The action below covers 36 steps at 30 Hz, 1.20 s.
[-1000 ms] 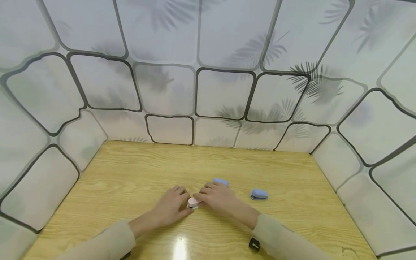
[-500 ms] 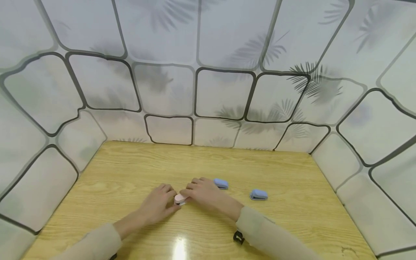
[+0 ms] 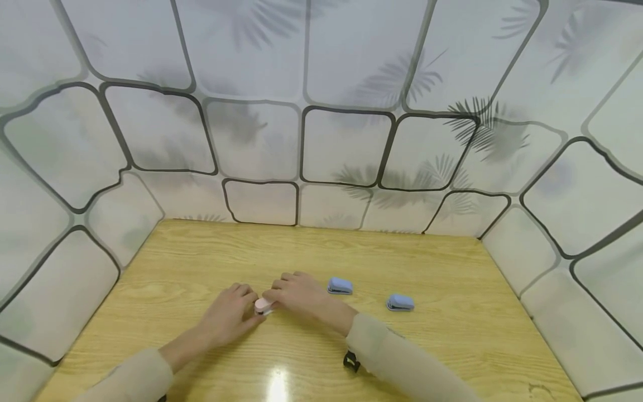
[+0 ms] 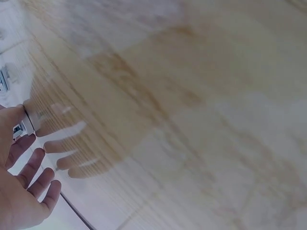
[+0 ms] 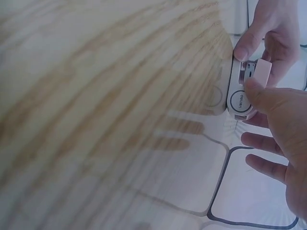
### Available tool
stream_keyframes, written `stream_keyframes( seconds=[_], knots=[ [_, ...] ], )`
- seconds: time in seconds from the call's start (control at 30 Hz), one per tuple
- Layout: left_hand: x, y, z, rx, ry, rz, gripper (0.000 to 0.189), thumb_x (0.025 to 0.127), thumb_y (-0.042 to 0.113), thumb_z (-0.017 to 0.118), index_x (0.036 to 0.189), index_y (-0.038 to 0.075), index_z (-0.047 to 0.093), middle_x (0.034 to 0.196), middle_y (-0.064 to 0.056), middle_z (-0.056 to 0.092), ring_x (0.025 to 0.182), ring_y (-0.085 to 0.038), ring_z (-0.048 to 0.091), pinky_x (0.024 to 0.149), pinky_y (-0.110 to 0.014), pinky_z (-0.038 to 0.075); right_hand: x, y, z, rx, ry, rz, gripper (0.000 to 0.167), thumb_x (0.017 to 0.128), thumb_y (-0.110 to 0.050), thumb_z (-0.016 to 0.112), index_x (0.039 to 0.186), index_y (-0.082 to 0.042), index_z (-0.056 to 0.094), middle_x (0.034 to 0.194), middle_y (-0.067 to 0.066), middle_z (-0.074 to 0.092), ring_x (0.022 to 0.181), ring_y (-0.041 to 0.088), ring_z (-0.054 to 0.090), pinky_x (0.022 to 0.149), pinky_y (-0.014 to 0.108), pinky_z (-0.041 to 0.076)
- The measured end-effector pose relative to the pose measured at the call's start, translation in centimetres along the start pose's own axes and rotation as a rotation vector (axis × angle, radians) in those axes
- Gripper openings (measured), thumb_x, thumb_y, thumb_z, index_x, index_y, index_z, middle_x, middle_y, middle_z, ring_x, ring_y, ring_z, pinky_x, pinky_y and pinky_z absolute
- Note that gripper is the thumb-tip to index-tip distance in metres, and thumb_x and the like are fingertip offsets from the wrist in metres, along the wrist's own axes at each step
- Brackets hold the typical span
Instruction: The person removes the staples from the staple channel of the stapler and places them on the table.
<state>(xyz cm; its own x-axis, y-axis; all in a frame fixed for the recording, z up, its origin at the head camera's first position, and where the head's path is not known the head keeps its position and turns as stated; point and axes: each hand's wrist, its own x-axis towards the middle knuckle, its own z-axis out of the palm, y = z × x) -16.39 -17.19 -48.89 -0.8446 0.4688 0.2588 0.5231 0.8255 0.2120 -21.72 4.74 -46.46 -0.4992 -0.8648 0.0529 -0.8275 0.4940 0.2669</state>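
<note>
A small pale pink stapler [image 3: 263, 305] sits on the table between the two hands. My left hand [image 3: 225, 314] grips its left end, thumb and index finger on either side. My right hand [image 3: 305, 296] pinches the other end and covers part of it from above. In the right wrist view the stapler's side [image 5: 240, 101] shows a round logo, and its pink top stands apart from the base at the end near the left hand. Only an edge of the stapler [image 4: 29, 123] shows in the left wrist view, at the left border.
Two blue staplers, one nearer [image 3: 340, 286] and one farther right [image 3: 400, 302], lie on the wooden table [image 3: 432, 357] beyond the right hand. A patterned curtain [image 3: 261, 139] borders the back and both sides. A black strap piece [image 3: 351, 361] hangs under the right sleeve.
Both hands have moved left together, with the pink stapler between them. The nearer blue stapler, partly covered by the right hand before, is now fully visible.
</note>
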Motion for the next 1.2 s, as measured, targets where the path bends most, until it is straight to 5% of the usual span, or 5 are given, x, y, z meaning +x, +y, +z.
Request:
stream_keyframes(
  seconds=[1.2],
  knots=[
    [-0.05, -0.03, 0.45, 0.042, 0.047, -0.051, 0.031, 0.087, 0.037, 0.084, 0.102, 0.012, 0.073, 0.097, -0.001, 0.068, 0.09, -0.018, 0.06, 0.077, -0.039, 0.054, 1.04, 0.05, 0.44, -0.032, 0.055, -0.033, 0.034, 0.103, -0.053, 0.053, 0.126, -0.033, 0.069, 0.111, -0.014, 0.067, 0.096, 0.005, 0.063, 0.076, 0.015, 0.053]
  ],
)
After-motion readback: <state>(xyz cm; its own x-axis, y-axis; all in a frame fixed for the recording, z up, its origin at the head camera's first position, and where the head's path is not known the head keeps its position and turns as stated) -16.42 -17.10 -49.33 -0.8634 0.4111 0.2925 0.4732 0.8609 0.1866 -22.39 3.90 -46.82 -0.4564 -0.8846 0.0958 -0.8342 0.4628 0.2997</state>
